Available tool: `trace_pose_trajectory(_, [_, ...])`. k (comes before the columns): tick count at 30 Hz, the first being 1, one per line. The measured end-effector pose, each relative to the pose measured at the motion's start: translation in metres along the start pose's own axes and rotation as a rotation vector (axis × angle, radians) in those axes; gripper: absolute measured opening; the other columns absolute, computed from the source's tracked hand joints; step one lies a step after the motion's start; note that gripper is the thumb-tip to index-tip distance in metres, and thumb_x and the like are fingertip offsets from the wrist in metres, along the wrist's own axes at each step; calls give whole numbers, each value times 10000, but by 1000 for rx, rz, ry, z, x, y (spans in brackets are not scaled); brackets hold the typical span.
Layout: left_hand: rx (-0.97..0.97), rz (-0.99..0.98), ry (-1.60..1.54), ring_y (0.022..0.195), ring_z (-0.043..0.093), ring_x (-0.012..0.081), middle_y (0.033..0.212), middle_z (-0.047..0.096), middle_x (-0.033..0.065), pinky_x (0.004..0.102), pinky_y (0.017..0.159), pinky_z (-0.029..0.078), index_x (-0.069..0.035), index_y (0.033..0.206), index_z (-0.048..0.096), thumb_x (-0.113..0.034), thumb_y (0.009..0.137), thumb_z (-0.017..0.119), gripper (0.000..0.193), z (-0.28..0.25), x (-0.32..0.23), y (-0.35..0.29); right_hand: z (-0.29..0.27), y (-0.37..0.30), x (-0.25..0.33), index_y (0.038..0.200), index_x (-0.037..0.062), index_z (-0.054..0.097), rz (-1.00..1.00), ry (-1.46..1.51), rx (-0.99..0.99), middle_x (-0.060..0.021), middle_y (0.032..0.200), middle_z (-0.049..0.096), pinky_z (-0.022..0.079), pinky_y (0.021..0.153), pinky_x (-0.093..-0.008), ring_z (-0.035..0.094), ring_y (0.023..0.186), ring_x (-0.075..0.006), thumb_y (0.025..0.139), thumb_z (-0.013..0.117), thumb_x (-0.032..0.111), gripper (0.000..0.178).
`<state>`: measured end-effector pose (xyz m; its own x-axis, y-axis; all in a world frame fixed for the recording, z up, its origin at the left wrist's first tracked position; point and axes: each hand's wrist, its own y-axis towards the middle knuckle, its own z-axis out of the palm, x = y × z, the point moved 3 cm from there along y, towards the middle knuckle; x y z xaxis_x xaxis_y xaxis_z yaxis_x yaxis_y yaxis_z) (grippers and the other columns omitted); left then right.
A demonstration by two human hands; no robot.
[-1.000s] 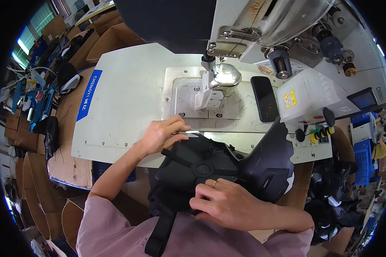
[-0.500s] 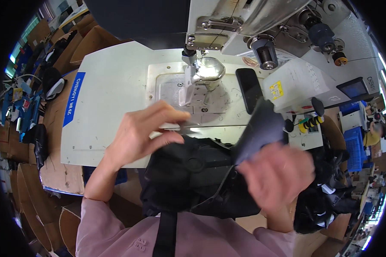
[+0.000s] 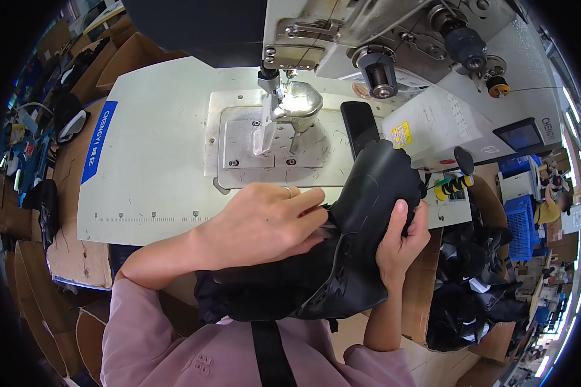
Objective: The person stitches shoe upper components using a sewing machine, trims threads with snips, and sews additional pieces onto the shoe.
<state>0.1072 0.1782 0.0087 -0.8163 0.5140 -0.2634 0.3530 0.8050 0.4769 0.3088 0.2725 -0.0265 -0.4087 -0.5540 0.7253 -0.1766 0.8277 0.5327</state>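
My right hand (image 3: 403, 242) grips the right edge of a black leather piece that looks like a shoe upper (image 3: 368, 200), its thumb on the outer face. The piece stands up over my lap, with a scalloped top edge and a curved row of slots lower down. My left hand (image 3: 271, 222) is closed at its left side, fingertips against the black material. A bit of a small metal tool (image 3: 329, 227) shows at those fingertips; most of it is hidden. More black material (image 3: 252, 290) lies across my lap beneath the left forearm.
Ahead stands a sewing machine with a metal needle plate (image 3: 245, 177) on a pale table (image 3: 148, 155). A black phone (image 3: 360, 126) lies right of the needle area. Yellow-black spool (image 3: 455, 187), box of black pieces (image 3: 465, 284) and blue crate (image 3: 519, 219) are to the right. Cardboard boxes (image 3: 35, 303) stand left.
My left hand has moved right, from above the table edge to the upper. The right hand, blurred before, now holds the upper steady, turned with its smooth outer face in view.
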Motion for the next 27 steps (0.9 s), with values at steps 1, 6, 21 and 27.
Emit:
trace_pose_trajectory(1, [-9, -1, -10, 614, 578, 172, 843, 538, 30, 322, 531, 461, -76, 940, 634, -206, 709, 767, 296, 1, -2, 3, 2, 0, 0, 982, -15, 578, -2, 3, 4, -56, 728, 620, 421, 552, -232, 510, 586, -71, 952, 569, 161, 178])
trace_pose_trajectory(6, [14, 79, 9, 595, 567, 156, 830, 545, 7, 307, 516, 458, -81, 920, 641, -192, 701, 764, 275, 1, -10, 6, 3, 0, -7, 882, 3, 546, 4, 39, -37, -41, 662, 569, 382, 501, -217, 463, 530, -71, 934, 594, 139, 153])
trace_pose_trajectory(21, [-226, -416, -473, 630, 577, 106, 843, 607, 53, 261, 511, 422, -70, 997, 677, -114, 775, 753, 239, 18, 14, -41, -8, -27, 3, 876, 11, 529, -37, -22, -108, -32, 673, 555, 377, 508, -209, 452, 554, -61, 904, 635, 131, 162])
trace_pose_trajectory(27, [-356, -747, -682, 588, 371, 9, 749, 541, -49, 196, 513, 297, -40, 1031, 676, -58, 913, 609, 137, 38, 60, -63, -58, -39, 3, 916, 15, 564, 102, 1, -188, -70, 753, 611, 436, 581, -230, 536, 636, -89, 835, 715, 123, 203])
